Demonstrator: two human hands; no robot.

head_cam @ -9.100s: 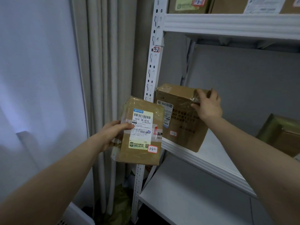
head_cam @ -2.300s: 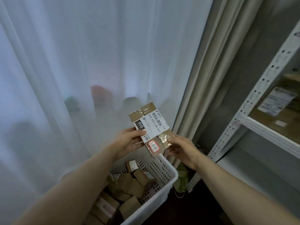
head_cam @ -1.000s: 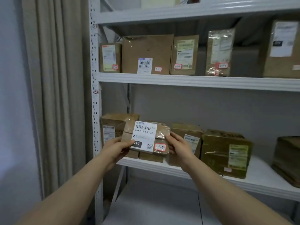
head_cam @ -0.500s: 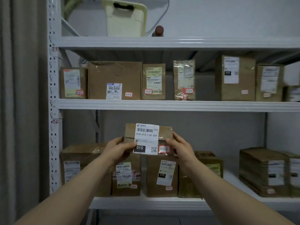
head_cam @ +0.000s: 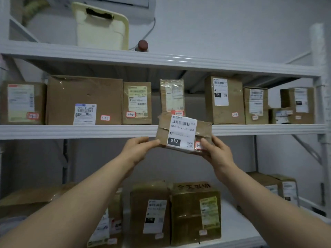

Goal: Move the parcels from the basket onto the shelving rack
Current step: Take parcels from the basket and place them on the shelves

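Note:
I hold a small brown parcel with a white "010" label and a red-edged sticker up in front of the white shelving rack. My left hand grips its lower left corner, and my right hand grips its lower right corner, thumb over the sticker. The parcel hangs tilted at the front edge of the upper shelf, below a gap between a narrow taped parcel and a taller box. The basket is out of view.
Several labelled brown boxes stand in a row on the upper shelf, and more on the shelf below. A pale yellow tray and a small bottle sit on the top shelf. The rack's right upright stands at the frame's right edge.
My view has tilted upward along the rack. Both hands have raised the parcel from the lower shelf space up and right to the upper shelf's edge.

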